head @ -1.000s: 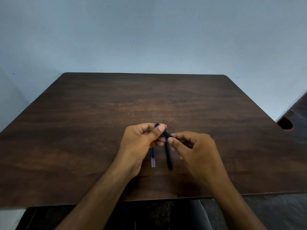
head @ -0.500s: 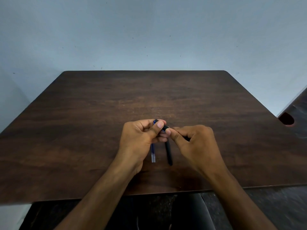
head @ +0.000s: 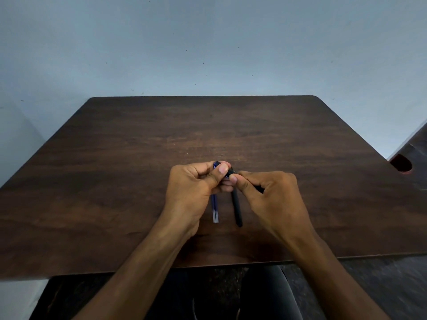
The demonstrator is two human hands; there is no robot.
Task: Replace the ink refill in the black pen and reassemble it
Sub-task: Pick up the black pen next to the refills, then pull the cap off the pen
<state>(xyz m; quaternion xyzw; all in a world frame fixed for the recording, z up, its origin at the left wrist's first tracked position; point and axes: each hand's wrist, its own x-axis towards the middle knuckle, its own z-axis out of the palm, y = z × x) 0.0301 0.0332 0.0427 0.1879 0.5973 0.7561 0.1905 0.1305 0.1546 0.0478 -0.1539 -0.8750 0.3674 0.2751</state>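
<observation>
1. Two hands on the job: your left hand (head: 194,188) has its fingers (head: 222,169) curled tight round a black pen piece (head: 230,173) plus what look like blue refills (head: 215,207), whose ends poke out toward you.
2. Your right hand (head: 270,195) pinches the same black piece from the right side, thumb and forefinger closed on it.
3. Looks to me like you're at the unscrew or pull-apart step, though the joint is hidden by your fingers.
4. Next you'll want a twist with the left holding firm, without dropping those refills.
5. A black pen barrel (head: 237,207) sits between your hands, over the near middle of the tabletop (head: 138,158); I can't tell if it's touching.
6. Nothing else crowds you; a reddish cut-out (head: 401,163) sits well off to the far right.
</observation>
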